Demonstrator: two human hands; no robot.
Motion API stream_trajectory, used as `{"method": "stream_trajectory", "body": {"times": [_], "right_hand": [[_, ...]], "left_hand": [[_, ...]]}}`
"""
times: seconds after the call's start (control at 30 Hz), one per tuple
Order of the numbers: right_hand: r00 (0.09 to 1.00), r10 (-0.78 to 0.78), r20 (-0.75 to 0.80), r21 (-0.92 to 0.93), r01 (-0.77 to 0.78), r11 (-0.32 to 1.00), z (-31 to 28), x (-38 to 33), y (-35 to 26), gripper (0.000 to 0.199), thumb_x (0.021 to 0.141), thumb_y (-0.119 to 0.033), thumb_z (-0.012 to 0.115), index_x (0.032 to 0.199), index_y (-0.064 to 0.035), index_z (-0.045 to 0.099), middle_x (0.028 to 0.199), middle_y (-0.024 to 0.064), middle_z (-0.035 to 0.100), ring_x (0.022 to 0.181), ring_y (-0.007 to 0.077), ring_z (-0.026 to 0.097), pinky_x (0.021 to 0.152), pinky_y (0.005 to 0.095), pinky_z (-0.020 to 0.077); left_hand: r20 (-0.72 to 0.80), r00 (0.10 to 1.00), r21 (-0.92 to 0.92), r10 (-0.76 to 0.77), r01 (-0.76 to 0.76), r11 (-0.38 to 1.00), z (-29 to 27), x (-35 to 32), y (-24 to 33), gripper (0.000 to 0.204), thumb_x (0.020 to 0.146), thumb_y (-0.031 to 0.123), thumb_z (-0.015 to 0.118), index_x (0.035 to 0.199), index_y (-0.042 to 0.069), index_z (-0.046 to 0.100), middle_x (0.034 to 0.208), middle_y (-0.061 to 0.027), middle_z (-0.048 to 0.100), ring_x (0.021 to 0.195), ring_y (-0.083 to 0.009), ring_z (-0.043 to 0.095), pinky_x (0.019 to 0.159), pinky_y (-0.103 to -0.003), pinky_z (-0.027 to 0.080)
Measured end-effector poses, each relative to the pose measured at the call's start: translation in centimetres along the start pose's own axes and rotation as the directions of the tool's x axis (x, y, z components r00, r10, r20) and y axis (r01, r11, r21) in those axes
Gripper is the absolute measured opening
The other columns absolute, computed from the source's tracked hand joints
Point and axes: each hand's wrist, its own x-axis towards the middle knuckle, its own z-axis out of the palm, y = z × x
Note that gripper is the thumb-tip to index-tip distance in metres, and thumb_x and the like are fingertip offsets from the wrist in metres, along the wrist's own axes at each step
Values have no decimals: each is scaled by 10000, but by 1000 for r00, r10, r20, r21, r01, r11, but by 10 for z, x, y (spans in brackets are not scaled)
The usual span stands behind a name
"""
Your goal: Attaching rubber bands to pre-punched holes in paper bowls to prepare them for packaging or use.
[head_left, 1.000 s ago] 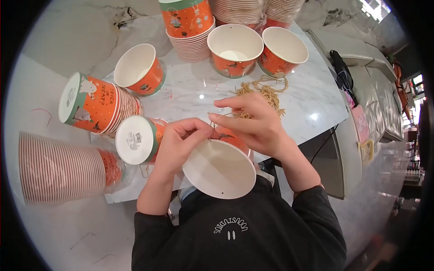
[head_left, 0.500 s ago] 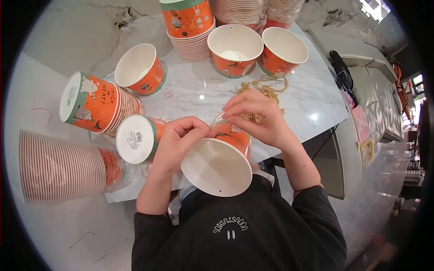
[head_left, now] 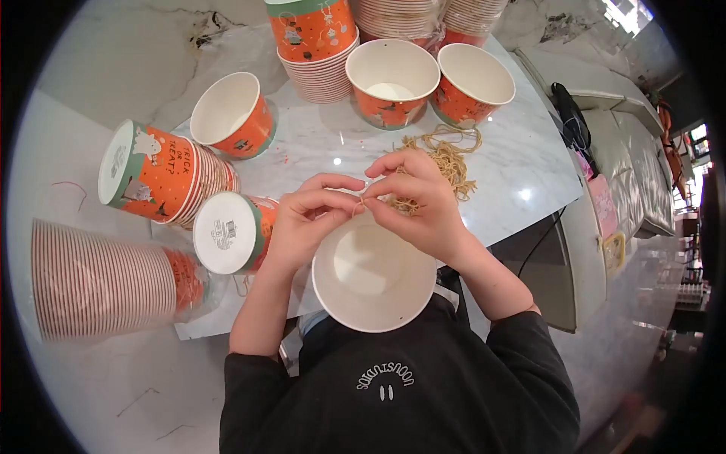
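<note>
Near my chest, at the table's front edge, a white-lined paper bucket [head_left: 374, 280] has its open mouth turned up toward me. A small hole shows in the near side of its rim. Above its far rim, my left hand [head_left: 306, 219] and my right hand [head_left: 420, 203] meet, both with thumb and forefinger pinched on a thin tan string [head_left: 358, 207]. The string forms a small loop between the fingertips. Just beyond my right hand lies a tangled pile of tan strings [head_left: 454, 163] on the marble table.
Single orange paper buckets [head_left: 233, 121] stand along the far side, beside a tall stack [head_left: 318, 72]. To the left are an overturned bucket [head_left: 227, 234], a tilted stack [head_left: 159, 170] and a plastic-wrapped stack [head_left: 102, 280]. A grey sofa [head_left: 620, 151] is at right.
The bucket has tipped from lying on its side to mouth-up and shifted slightly right. My right hand has come down and left, so my fingertips now meet at the string.
</note>
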Motion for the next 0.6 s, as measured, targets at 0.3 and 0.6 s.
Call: {"method": "stream_trajectory", "body": {"times": [0.3, 0.6], "right_hand": [[998, -23, 53, -103, 28, 994, 1, -2, 0, 74, 831, -153, 793, 899, -155, 763, 1188, 15, 637, 1167, 253, 561, 1039, 444, 362], [997, 19, 71, -77, -14, 997, 0, -2, -1, 66, 831, -158, 798, 880, -144, 756, 1177, 17, 643, 1155, 253, 572, 1043, 448, 365]], "left_hand": [[-86, 996, 2, 28, -28, 1000, 6, 1, -2, 297, 874, -68, 786, 1105, 1, 613, 1198, -153, 702, 1016, -180, 724, 891, -306, 598], [11, 927, 560, 375, -316, 765, 5, 0, 8, 269, 799, 8, 832, 1045, 44, 732, 997, -70, 739, 911, -195, 713, 799, -312, 572]]}}
